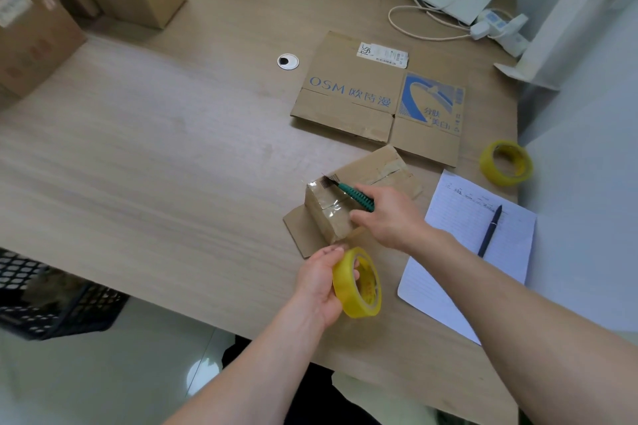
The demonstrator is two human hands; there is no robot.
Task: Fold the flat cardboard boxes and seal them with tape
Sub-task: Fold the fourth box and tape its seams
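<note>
In the head view, a small folded box (331, 209) sits on the desk (155, 166) a little right of the middle of the frame. Shiny clear tape already covers its top. The right hand (390, 217) rests on the box and its fingers curl around a green-handled cutter (352, 195). The blade end points to the upper left, at the far top edge of the box.

Just below the box, the left hand (324, 283) holds a yellow tape roll (359, 283), with fingers wrapped around its ring. The roll lies lower in the frame than the box, very near its close end. It looks like the tape runs from roll to box, though the strip is too clear to see.

The cutter is long from lower right to upper left, along the box. The right hand is the nearer one for cutting the tape.

A flat printed box (373, 97) waits higher up. A second tape roll (505, 162) lies at the right edge.
</note>
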